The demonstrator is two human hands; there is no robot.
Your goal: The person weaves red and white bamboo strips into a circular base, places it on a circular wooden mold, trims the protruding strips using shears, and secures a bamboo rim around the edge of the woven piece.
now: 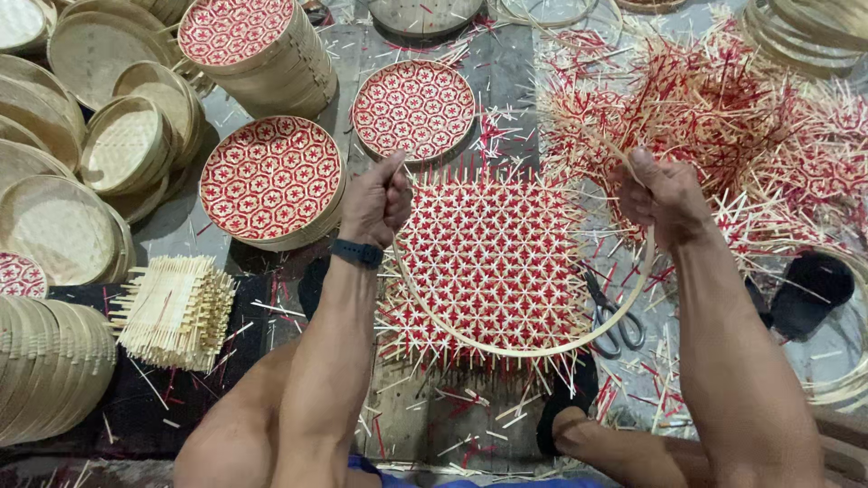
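**Two hands fitting a hoop over a woven mat**

Head view, looking down. The left hand (376, 201) and the right hand (663, 201) each close tight around the thin pale bamboo hoop (524, 348), gripping it at opposite upper sides; the fingers of both hands curl away from the camera, so the exact contact points are hidden. The hoop lies over the square red-and-natural woven bamboo mat with loose strip ends (493, 262), which sits on the floor between the person's forearms. The hoop's top arc is hard to trace against the weave.

Just right of the mat, one pair of grey metal scissors (610, 316) lies partly under the hoop's edge. Three finished round red-patterned woven lids are in plain view: one flat on the floor (413, 108) above the mat, one topping a short stack (271, 178), one topping a taller stack (237, 30) (a fourth, at the left edge, is cut off). A heap of untrimmed red-and-natural woven mats (723, 117) fills the upper right, too tangled to count. One block of plain woven mats (176, 312) lies at left, beside plain bamboo trays (54, 226) whose number cannot be made out. A bare foot (565, 425) shows below the mat.
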